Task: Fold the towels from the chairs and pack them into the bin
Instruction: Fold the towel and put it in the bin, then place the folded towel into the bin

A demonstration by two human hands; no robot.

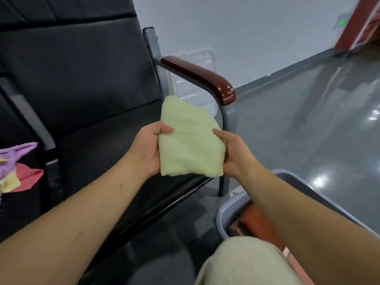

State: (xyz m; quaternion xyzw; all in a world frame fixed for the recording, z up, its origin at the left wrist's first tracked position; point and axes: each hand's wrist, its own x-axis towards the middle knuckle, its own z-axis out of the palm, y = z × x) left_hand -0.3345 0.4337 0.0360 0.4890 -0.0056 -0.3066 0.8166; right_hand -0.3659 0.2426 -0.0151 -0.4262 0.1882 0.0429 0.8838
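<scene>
Both hands, left (147, 150) & right (236, 154), clamped on soft folded pale-green terry towel (188, 145), squarish w/ ragged top.

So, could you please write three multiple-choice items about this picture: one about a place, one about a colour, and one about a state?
1. Where is the grey bin?
A. on the chair seat
B. on the floor at lower right, by the person's knee
C. on the armrest

2. What colour is the towel held between the left hand and the right hand?
A. pale green
B. purple
C. pink

3. What state is the held towel in?
A. spread flat on the seat
B. folded into a compact pad
C. lying in the bin

Answers: 1 B, the bin stands on the floor beside the knee; 2 A, the cloth is light green; 3 B, both hands grip its folded sides in the air.
</scene>
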